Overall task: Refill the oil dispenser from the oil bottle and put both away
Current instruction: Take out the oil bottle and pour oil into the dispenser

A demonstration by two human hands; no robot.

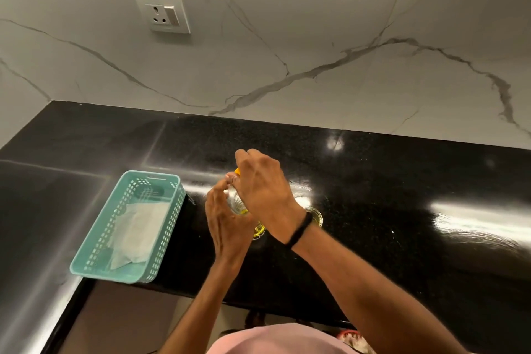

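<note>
The oil bottle (237, 204), clear plastic with yellow oil (258, 230) showing low in it, stands on the black countertop (388, 210) about midway across, nearer the front edge than the wall, between your two hands. Your left hand (227, 221) wraps its fingers round the bottle's left side and grips the body. Your right hand (264, 187) comes over the top from the right, its fingers curled down round the yellow cap (237, 171), of which only a sliver shows at your fingertips; whether the cap is tight or loose on the neck cannot be told. A black band (300, 230) circles your right wrist. Just behind that wrist, to the right of the bottle, a round clear glass vessel (316, 217) sits on the counter, mostly hidden by your arm, so it cannot be told whether it is the dispenser. To the left, near the counter's front edge, lies a teal perforated basket (94, 264) with a crumpled white sheet (138, 233) on its floor; it stands apart from the bottle. At the far side rises a white marble-veined wall (287, 37) carrying a white socket plate (162, 13) up on the left. A pink garment (275, 339) shows at the near bottom edge.
</note>
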